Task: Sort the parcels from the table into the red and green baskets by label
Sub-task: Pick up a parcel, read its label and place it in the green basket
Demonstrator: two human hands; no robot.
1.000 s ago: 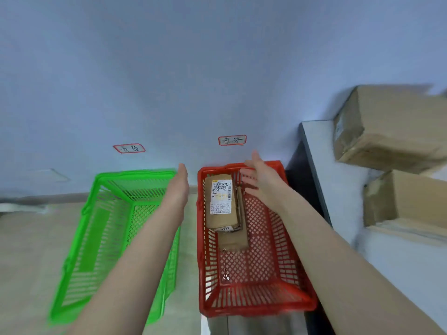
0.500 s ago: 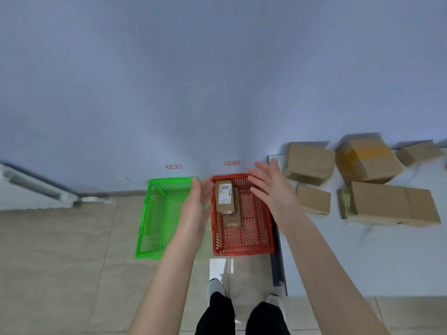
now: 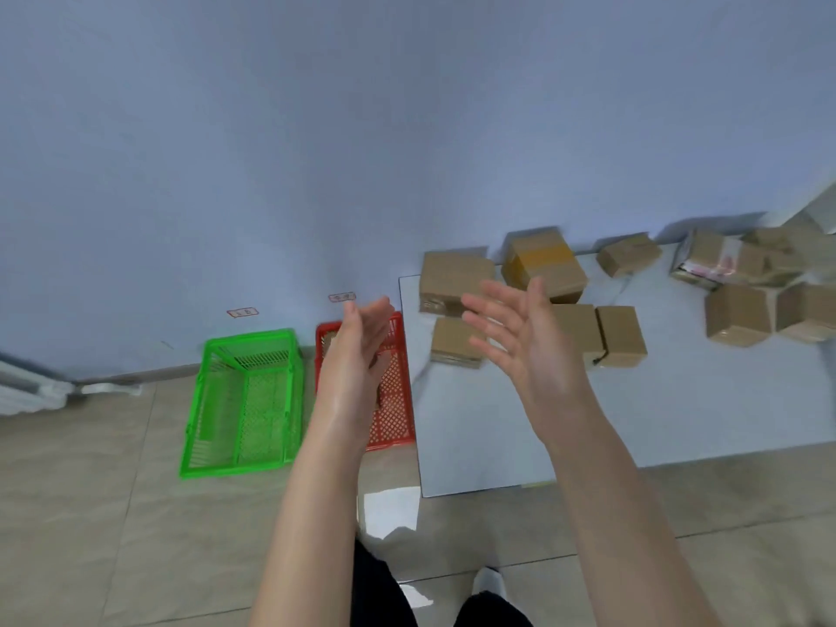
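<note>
Several brown cardboard parcels [image 3: 454,277] lie on the white table [image 3: 633,400] at the right. On the floor by the wall stand a green basket [image 3: 244,400], which looks empty, and a red basket [image 3: 393,400] mostly hidden behind my left arm. My left hand [image 3: 362,341] is raised in front of the red basket with straight fingers, holding nothing. My right hand [image 3: 520,337] is raised over the table's left part, fingers spread, in front of the nearest parcels and holding nothing.
Two small labels [image 3: 243,313] are stuck on the blue wall above the baskets. More parcels [image 3: 737,314] are piled at the table's far right. The floor is beige tile; my legs and a white shoe [image 3: 491,581] show at the bottom.
The view has pulled back and swung right, showing more of the table and parcels. Both hands have come up from the red basket and shifted right, the right one over the table.
</note>
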